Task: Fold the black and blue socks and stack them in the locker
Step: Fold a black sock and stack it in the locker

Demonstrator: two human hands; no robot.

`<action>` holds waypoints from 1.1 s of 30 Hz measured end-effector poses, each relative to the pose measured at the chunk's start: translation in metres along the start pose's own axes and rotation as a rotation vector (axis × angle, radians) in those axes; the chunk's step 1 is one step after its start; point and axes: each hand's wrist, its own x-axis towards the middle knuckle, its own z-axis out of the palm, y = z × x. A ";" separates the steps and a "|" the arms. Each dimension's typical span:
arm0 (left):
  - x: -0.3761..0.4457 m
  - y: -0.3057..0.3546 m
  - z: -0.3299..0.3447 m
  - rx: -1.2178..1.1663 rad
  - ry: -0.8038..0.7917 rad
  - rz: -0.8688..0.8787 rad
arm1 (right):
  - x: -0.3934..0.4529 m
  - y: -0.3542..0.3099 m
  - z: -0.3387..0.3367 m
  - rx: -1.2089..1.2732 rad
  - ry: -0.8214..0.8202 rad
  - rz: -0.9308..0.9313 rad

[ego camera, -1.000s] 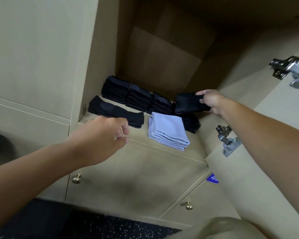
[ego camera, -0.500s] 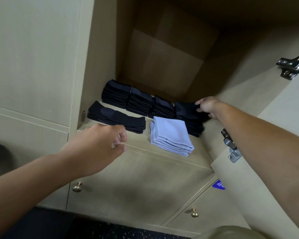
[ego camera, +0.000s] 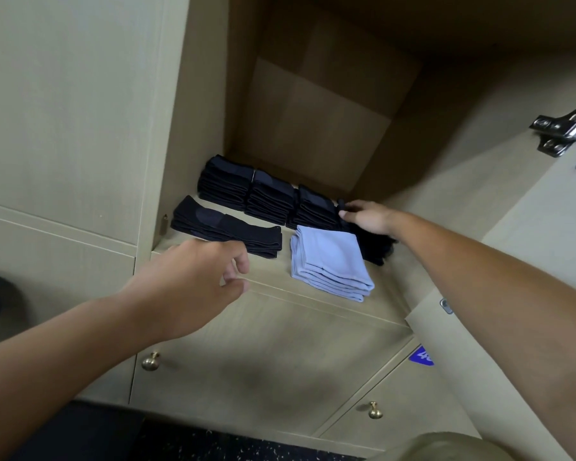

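Note:
Inside the open locker, three stacks of folded black socks [ego camera: 270, 197] stand in a back row. A fourth black stack [ego camera: 376, 249] sits at the right end, and my right hand [ego camera: 369, 217] rests on top of it with fingers stretched forward. A stack of folded blue socks [ego camera: 330, 261] lies in front, just left of that hand. A pile of long, flat black socks [ego camera: 226, 227] lies at the front left. My left hand [ego camera: 187, 287] hovers before the shelf edge [ego camera: 313, 296], fingers loosely curled, holding nothing.
The locker door [ego camera: 519, 261] stands open at the right, with metal hinges [ego camera: 566, 134] on it. Below the shelf are closed cabinet doors with brass knobs [ego camera: 151, 361] [ego camera: 374, 410]. A closed panel [ego camera: 64, 111] borders the locker on the left.
My right hand lowered the folded black sock onto the rightmost black stack and now lies flat on it. My left hand stayed in front of the shelf, its fingers loosening slightly.

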 end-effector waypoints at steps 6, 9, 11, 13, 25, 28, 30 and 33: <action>-0.002 -0.005 -0.002 0.008 -0.001 -0.007 | 0.003 0.002 0.014 0.015 -0.072 0.019; -0.002 -0.009 -0.004 0.011 -0.001 -0.008 | 0.001 0.002 0.008 0.048 0.020 -0.006; -0.003 -0.010 -0.006 0.016 -0.001 -0.008 | -0.003 0.003 0.003 0.051 0.147 -0.025; -0.004 -0.011 -0.010 0.025 -0.005 -0.014 | -0.012 0.003 0.002 0.013 0.275 -0.057; -0.016 -0.017 -0.042 -0.045 -0.003 -0.083 | -0.124 -0.052 0.046 0.183 0.512 -0.417; -0.021 -0.021 -0.050 -0.050 -0.002 -0.108 | -0.153 -0.074 0.064 0.247 0.471 -0.489; -0.024 -0.024 -0.057 -0.026 0.001 -0.123 | -0.169 -0.086 0.075 0.279 0.444 -0.535; -0.030 -0.030 -0.066 0.004 0.017 -0.158 | -0.184 -0.097 0.090 0.335 0.402 -0.589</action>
